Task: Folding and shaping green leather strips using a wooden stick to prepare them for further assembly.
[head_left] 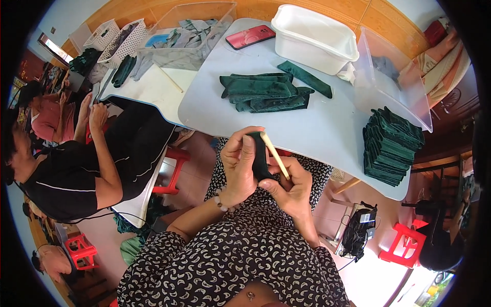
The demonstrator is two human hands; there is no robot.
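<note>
Between an orange wall and a pink tiled floor, the pale worktop carries a white tub at its far edge, a clear bin at its far right corner, a green stack near its right near corner and a green pile toward its middle. Off the near edge, the left hand has its grip closed around a green piece, the right hand pinches that piece's lower end, and a stick lies alongside.
</note>
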